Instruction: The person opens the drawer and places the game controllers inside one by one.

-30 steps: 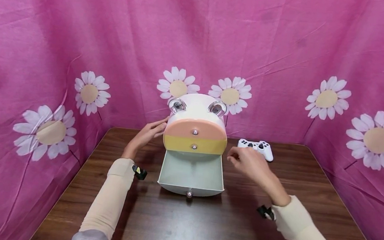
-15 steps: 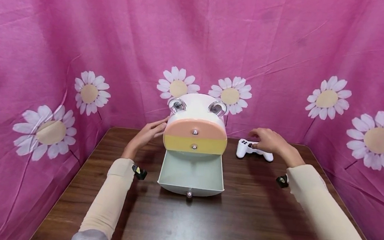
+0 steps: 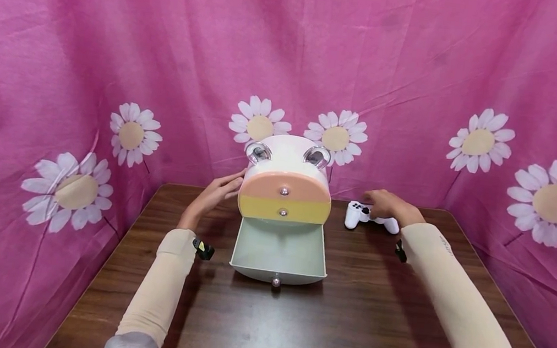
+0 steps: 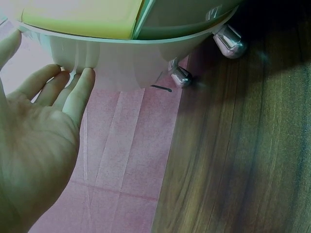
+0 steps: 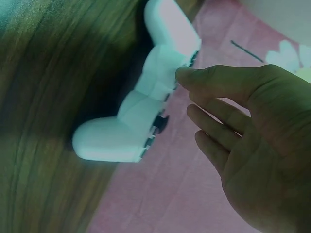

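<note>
A small drawer cabinet with a white rounded top (image 3: 287,155) and two chrome-ringed eyes stands mid-table in the head view. Its peach drawer (image 3: 267,187) and yellow drawer (image 3: 260,208) are closed, while the pale green bottom drawer (image 3: 279,248) is pulled out and holds nothing. My left hand (image 3: 213,196) rests its extended fingertips on the cabinet's left side, as the left wrist view also shows. At the right, a white game controller (image 3: 352,218) lies on the table. Over its right half is my right hand (image 3: 389,204), fingers loosely bent, the thumb tip right at the controller's edge in the right wrist view.
The dark wooden table (image 3: 304,331) ends at a pink curtain (image 3: 290,42) printed with white daisies, which surrounds it at the back and sides. Short chrome feet (image 4: 181,76) carry the cabinet. The open drawer juts toward the front.
My right hand has moved from beside the cabinet, right and back, to the controller, then lowered closer over it. The left hand and cabinet stay put.
</note>
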### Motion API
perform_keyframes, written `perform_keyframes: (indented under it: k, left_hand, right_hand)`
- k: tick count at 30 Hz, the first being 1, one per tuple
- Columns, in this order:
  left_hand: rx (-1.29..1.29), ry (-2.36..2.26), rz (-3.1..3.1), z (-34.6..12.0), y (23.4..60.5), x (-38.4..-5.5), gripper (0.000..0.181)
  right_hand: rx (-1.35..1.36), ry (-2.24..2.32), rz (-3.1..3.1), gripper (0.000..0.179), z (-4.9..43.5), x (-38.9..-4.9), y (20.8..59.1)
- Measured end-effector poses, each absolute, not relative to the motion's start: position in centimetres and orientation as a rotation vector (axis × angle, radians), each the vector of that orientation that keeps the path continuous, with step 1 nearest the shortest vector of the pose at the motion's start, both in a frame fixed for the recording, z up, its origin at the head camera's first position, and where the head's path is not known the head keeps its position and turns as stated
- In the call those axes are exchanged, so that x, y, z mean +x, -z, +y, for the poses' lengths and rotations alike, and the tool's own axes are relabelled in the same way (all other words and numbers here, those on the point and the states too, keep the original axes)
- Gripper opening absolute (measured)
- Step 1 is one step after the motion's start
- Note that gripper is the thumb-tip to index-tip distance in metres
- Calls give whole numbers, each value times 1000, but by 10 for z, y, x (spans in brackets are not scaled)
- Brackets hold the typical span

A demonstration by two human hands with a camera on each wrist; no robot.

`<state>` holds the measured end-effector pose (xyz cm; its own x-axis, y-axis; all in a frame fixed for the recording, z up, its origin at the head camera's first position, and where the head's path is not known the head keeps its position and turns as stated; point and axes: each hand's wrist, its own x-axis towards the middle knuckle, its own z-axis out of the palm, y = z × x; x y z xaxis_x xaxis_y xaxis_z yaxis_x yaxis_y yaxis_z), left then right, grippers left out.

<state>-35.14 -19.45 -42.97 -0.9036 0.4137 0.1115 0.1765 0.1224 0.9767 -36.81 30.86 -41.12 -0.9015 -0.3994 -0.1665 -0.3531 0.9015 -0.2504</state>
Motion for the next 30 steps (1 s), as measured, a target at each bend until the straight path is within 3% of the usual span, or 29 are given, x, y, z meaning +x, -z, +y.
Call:
perform_keyframes:
  k: [12,30]
  left_hand:
    - [590,-1878,2201,-194,430,-351,58]
    - [598,-1870,2203,-196,431,-351,59]
  right_hand:
    - [-491,201,2801,72,310,-380,434]
    - [-502,193,2843,57,313,-368,434]
